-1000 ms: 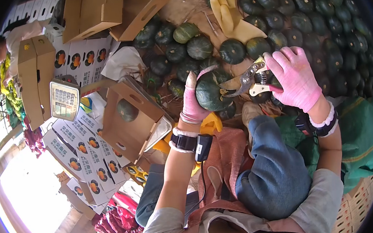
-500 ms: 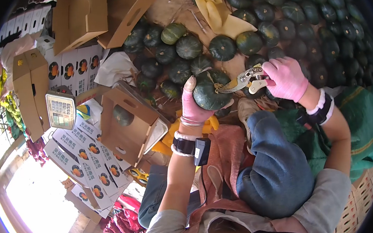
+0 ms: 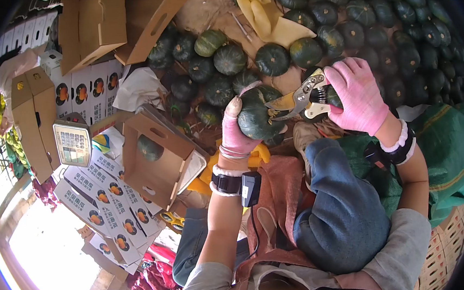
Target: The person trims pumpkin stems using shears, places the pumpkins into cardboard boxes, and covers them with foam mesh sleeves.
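Observation:
A dark green pumpkin [image 3: 255, 119] rests in my left hand [image 3: 235, 129], which wears a pink glove with the bare thumb tip along the pumpkin's side. Pruning shears [image 3: 305, 94] are gripped in my gloved right hand [image 3: 357, 92]. The blades are parted and reach the stem area on the pumpkin's right side; whether they touch the stem cannot be made out. Several more pumpkins [image 3: 230, 59] lie on the ground just beyond my left hand.
An open cardboard box [image 3: 155, 176] with one pumpkin inside stands at the left, beside a scale [image 3: 73, 144] and printed cartons [image 3: 105, 196]. Yellow rubber gloves [image 3: 274, 19] lie beyond my hands. Rows of pumpkins [image 3: 390, 40] fill the upper right. A person is partly visible at the far left.
The shears' handles and blades have spread wider, and my right hand's fingers have loosened. The pumpkin and my left hand have shifted slightly left in view.

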Available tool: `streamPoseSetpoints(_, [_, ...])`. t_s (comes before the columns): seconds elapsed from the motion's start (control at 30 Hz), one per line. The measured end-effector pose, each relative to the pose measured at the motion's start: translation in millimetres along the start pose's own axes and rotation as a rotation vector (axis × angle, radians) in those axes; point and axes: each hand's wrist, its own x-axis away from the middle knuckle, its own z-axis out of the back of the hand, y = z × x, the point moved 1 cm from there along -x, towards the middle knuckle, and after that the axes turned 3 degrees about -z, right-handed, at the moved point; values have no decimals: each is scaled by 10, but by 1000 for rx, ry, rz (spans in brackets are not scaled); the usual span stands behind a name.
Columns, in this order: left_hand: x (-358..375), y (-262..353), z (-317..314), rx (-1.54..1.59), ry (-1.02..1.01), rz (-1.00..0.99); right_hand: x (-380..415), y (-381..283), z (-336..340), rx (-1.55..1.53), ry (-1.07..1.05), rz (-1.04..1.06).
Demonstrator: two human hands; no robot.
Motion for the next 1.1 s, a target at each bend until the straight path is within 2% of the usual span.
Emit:
streamPoseSetpoints(0.13, [11, -31, 9, -34, 34, -9, 23, 33, 11, 72, -127, -30])
streamPoseSetpoints(0.23, [11, -57, -8, 16, 20, -23, 93, 51, -37, 61, -74, -26])
streamPoseSetpoints(0.33, [23, -44, -90, 163, -20, -48, 292, 56, -367, -340, -26, -142])
streamPoseSetpoints(0.37, [14, -68, -120, 215, -23, -77, 325, 47, -385, -632, -183, -438])
streamPoseSetpoints(0.43, [-3, -126, -136, 254, -28, -111, 364, 46, -450, -1234, -174, -949])
streamPoseSetpoints(0.47, [-6, -146, -120, 234, -28, -108, 353, 32, -357, -964, -125, -833])
streamPoseSetpoints(0.5, [-9, -159, -113, 211, -29, -103, 306, -17, -221, -741, -39, -545])
streamPoseSetpoints(0.57, [3, -170, -114, 190, 1, -127, 350, -40, -201, -528, 15, -380])
streamPoseSetpoints(0.6, [7, -179, -109, 209, -4, -131, 372, -59, -212, -579, -48, -459])
streamPoseSetpoints(0.7, [-18, -214, -36, 167, -41, -132, 399, -67, -298, -629, 73, -412])
streamPoseSetpoints(0.83, [16, -210, -22, 153, -35, -105, 333, -89, -201, -215, 41, -240])
streamPoseSetpoints(0.9, [31, -205, 9, 151, -24, -86, 334, -70, -182, -173, 33, -228])
streamPoseSetpoints(1.0, [77, -173, -111, 344, -5, -120, 337, -78, -129, -144, 20, -219])
streamPoseSetpoints(1.1, [83, -135, -158, 391, -74, -118, 367, -142, -114, -149, 44, -235])
